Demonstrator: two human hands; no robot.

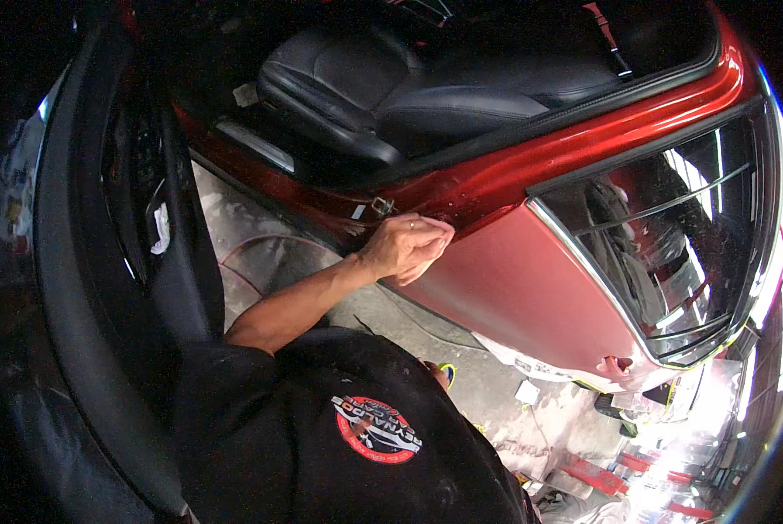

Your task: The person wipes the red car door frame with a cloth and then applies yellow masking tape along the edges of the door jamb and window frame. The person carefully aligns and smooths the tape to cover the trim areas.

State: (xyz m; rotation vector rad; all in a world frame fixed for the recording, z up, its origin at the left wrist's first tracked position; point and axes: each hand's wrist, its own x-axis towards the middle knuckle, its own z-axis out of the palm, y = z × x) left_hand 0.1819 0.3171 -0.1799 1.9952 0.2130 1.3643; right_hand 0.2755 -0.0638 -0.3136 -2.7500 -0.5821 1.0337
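My left hand (409,249) is closed, its fingers pressed together at the edge of the red car's rear side panel (514,279), just below the door opening. Anything between the fingertips is hidden. Beside the wrist, a metal latch striker (382,206) sticks out of the door jamb. The panel is dull and pinkish, while the frame above it is glossy red. Only a sliver of my right hand (432,370) shows past my black shirt, against what looks like a roll of yellow-green tape (448,375); most of its fingers are hidden.
The open car door (173,227) stands on my left. A black seat (348,87) fills the cabin beyond the sill. The rear side window (671,244) is at the right. Hoses or cords cross the dusty floor (496,428), and white paper (527,392) lies there.
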